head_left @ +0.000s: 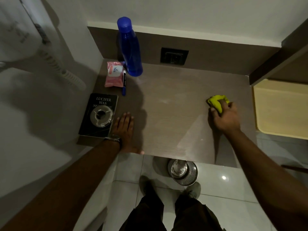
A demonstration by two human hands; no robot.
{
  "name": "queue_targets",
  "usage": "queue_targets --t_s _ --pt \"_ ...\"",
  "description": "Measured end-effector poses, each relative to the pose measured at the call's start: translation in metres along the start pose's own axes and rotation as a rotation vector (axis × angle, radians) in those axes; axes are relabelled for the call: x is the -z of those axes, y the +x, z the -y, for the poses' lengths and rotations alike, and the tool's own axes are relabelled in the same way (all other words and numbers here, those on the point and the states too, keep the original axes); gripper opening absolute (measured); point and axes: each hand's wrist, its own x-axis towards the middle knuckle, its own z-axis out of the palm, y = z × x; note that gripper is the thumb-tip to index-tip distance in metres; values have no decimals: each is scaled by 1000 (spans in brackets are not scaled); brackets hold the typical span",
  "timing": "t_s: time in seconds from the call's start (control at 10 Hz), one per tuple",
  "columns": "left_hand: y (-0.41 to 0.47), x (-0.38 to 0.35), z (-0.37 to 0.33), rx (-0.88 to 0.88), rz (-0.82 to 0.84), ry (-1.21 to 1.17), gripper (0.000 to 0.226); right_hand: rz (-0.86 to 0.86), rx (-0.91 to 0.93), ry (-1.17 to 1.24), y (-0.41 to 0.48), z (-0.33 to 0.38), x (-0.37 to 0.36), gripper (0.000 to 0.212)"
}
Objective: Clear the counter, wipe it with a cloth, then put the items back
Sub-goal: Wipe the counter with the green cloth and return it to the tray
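Wiping the grey-brown laminate table [175,100]: right hand [224,116] clenched on crumpled yellow-green cloth [216,100] at right edge. Uncleaned stretch and items lie to its left. Tall blue plastic bottle [130,50], black paperback book [98,114], pink wipes packet [114,75] crowd the left side. Left hand [124,129] flat, released, beside the book, nearer them.
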Motion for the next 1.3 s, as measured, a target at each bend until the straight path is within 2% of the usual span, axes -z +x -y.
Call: queue_targets --t_s 0.1,0.3,0.4,0.5,0.6,0.7,0.8,0.9,1.0,1.1,1.2,1.3 --pt "1 3 1 0 16 51 166 90 124 12 -27 31 -12 59" --pt "-2 6 -1 -7 3 39 162 307 618 78 -146 68 -45 62" --pt "-4 7 -3 -13 4 61 161 405 767 70 -168 46 -43 61" --pt "-5 7 -6 10 8 92 153 410 870 105 -167 18 -32 57" --pt "-3 8 -3 2 18 100 148 292 683 252 -139 18 -23 55" --pt "-3 8 0 -22 37 66 161 148 416 227 -79 61 -22 56" --pt "-2 3 0 -22 -24 52 159 174 263 187 -22 123 -34 57" --pt "-3 0 2 -29 -68 47 163 165 243 197 9 187 -49 58" --pt "0 -8 3 -54 -120 9 169 228 262 241 30 238 -62 57" --pt "3 -14 6 -78 -129 -19 168 297 411 144 42 275 -68 56" --pt "7 -20 7 -107 -113 -30 165 327 589 39 29 280 -72 49" --pt "9 -22 6 -102 -108 -60 163 387 680 -13 13 261 -68 54"
